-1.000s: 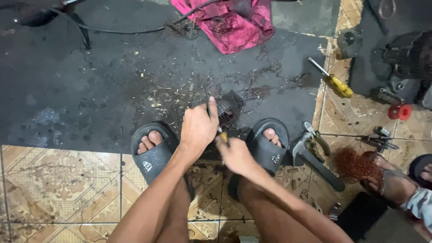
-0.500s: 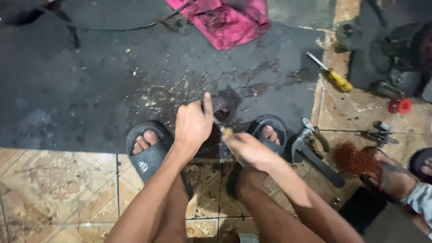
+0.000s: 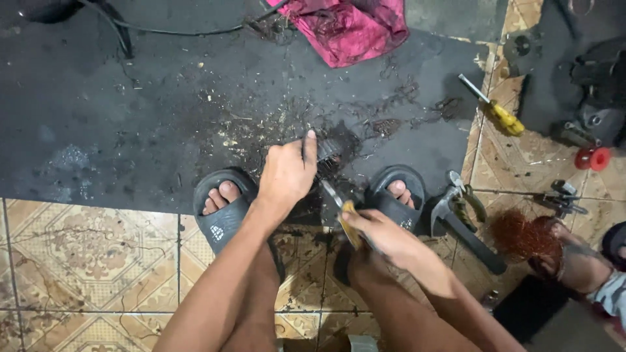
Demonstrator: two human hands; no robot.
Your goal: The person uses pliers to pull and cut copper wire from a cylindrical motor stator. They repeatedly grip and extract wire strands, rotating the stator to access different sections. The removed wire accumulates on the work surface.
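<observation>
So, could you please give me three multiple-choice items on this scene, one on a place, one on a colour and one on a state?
1. Where does the yellow-handled screwdriver lie?
A. right of the mat
B. on the pink cloth
C. between the sandals

2. What colour is the crumpled cloth?
A. blue
B. pink
C. white

3. What is the right hand doing?
A. lying open
B. holding a blade-like tool
C. gripping the hammer

A: it lies at the mat's right edge.
B: the cloth is pink.
C is wrong, B right: its grip closes on a yellow-handled tool, while the hammer lies untouched.
</observation>
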